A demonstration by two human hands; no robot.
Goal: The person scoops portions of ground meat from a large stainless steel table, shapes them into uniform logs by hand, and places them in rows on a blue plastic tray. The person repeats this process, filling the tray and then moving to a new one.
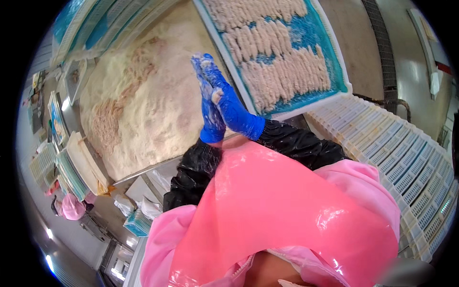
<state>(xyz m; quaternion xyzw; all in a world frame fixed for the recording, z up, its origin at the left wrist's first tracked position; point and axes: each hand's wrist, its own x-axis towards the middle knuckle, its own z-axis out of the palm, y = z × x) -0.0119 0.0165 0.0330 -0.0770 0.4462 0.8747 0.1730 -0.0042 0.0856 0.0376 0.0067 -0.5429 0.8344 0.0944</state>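
My left hand (210, 111) and my right hand (232, 104) wear blue gloves dusted with pale crumbs. They press palm to palm with fingers extended, over the near right edge of a crumb-covered worktop (179, 104). A pale coated strip (217, 95) pokes out between them by the thumbs; the rest of it is hidden. To the left, raw pinkish strips (107, 120) lie heaped in the crumbs. Beside my right hand stands a white tray (337, 53) with a teal liner, holding rows of coated strips (287, 77).
Stacked white plastic trays (401, 161) rise at my right. More stacked trays (118, 25) stand at the far left of the worktop. A tilted pale tray (88, 161) borders its left side. Further off is a person in pink (73, 207).
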